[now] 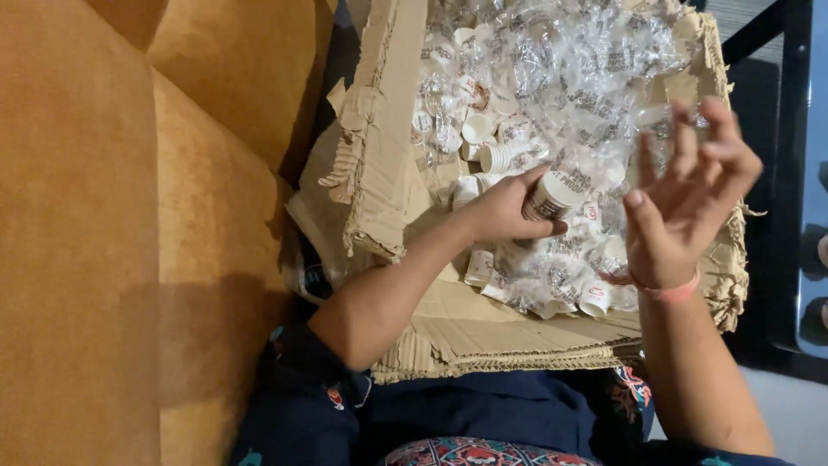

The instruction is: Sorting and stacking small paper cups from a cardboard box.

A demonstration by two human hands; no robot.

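My left hand (pixel 504 211) has its grip closed around a stack of paper cups (pixel 552 197) over the torn cardboard box (pixel 379 155); right hand (pixel 690 190) spread open, touching clear plastic wrap (pixel 569 69).

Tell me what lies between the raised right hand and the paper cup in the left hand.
Only clear plastic wrap: the right hand is lifted behind a sheet of it, beside the paper cup gripped by the left hand.
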